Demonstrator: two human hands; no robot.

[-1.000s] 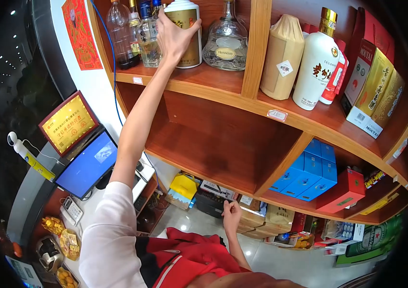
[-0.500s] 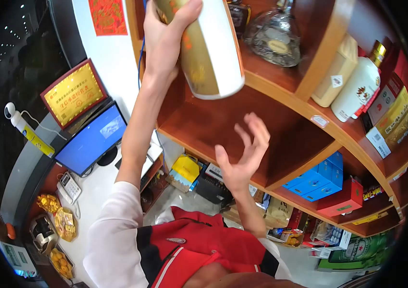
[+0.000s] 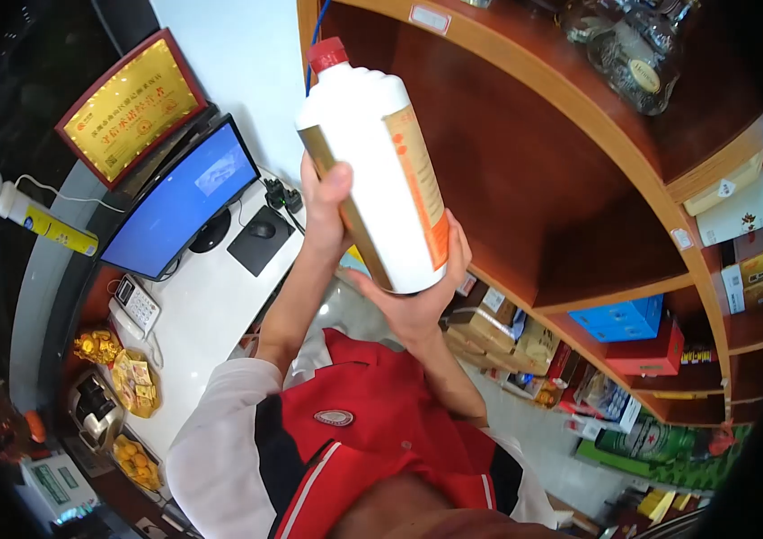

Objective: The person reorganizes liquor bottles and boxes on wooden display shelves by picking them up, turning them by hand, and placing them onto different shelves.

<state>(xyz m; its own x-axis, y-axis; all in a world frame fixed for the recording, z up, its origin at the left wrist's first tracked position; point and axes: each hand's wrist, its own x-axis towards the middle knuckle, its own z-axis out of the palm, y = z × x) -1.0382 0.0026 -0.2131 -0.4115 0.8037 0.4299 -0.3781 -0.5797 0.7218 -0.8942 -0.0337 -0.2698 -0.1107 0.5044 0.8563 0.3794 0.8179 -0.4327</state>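
A large white bottle point(image 3: 372, 171) with a red cap, a gold band and a cream-and-orange label stands slightly tilted between my hands. My left hand point(image 3: 326, 202) is wrapped round its left side, thumb across the gold band. Under and behind the lower right of the bottle, my right hand point(image 3: 426, 301) cups the base, its fingers curled up along the side. Part of each hand's fingers is hidden behind the bottle.
Wooden shelves point(image 3: 543, 153) curve along the right, holding glass bottles point(image 3: 637, 67) and blue boxes point(image 3: 617, 318). On the left, a white desk point(image 3: 211, 346) carries a monitor point(image 3: 188, 202), a telephone point(image 3: 134, 305) and a framed gold plaque point(image 3: 134, 108). Boxes point(image 3: 498, 332) sit low behind my right arm.
The bottle has come down from the upper shelf area towards my chest, with its cap in sight. My right hand, open and apart before, now holds the bottle's base. The view has turned left.
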